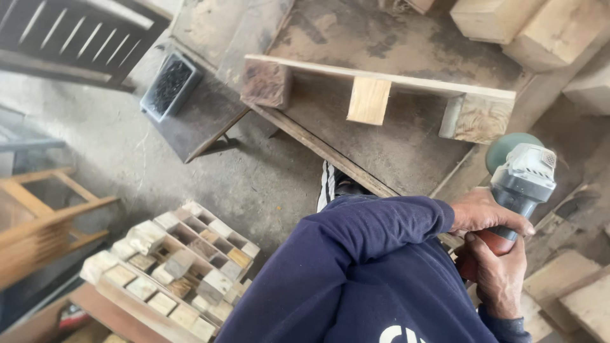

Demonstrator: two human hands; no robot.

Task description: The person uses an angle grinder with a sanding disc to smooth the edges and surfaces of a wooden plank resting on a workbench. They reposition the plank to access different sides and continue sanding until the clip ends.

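Observation:
I hold a power tool (pixel 522 181) with a grey head, a green round part behind it and a reddish body, at the right of the view. My left hand (pixel 488 213), in a navy sleeve, wraps the tool just below its grey head. My right hand (pixel 499 274) grips the reddish body lower down. The tool is up in the air, apart from the wood. Ahead of me, on a dark worn bench (pixel 381 146), a pale plank with three wooden blocks under it (pixel 381 81) stands on its edge.
A black tray of small dark metal pieces (pixel 169 84) sits on a low board at the upper left. A stack of block-and-slat wooden frames (pixel 178 267) lies at the lower left, beside a pale wooden frame (pixel 38 219). Loose timber blocks (pixel 527 25) lie at the upper right and more (pixel 572 286) at the lower right.

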